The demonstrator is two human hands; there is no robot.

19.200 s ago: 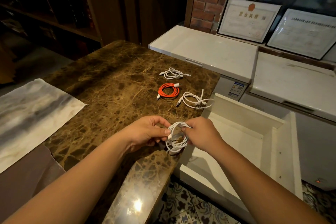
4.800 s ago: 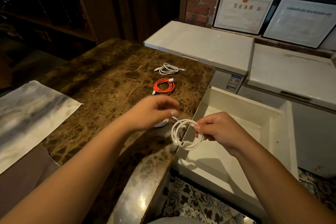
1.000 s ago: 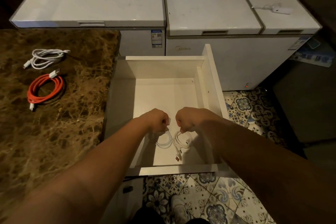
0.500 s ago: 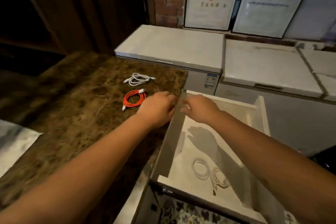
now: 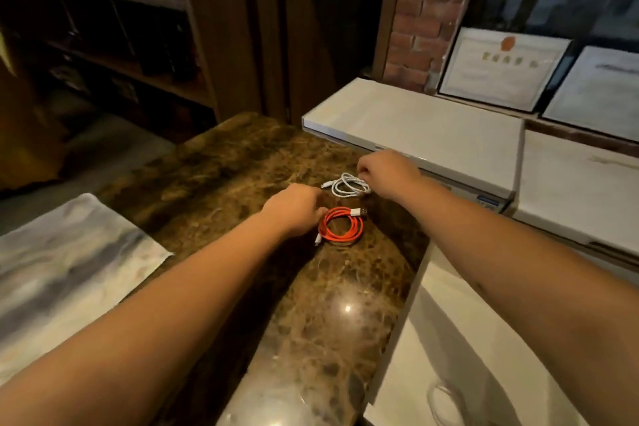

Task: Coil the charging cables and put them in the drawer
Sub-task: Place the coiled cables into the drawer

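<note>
Both hands now out of drawer (image 5: 449, 339), back over bench (image 5: 242, 183). Left hand (image 5: 294, 209) pinches orange cable (image 5: 340, 226); right hand (image 5: 387, 173) grips white cable (image 5: 349, 185) just beyond. One per hand, likely for single carry.

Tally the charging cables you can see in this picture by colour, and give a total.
Orange coiled charging cable on the brown marble counter: 1
White coiled charging cables: 2, one on the counter, one partly visible in the white open drawer
Total: 3
</note>
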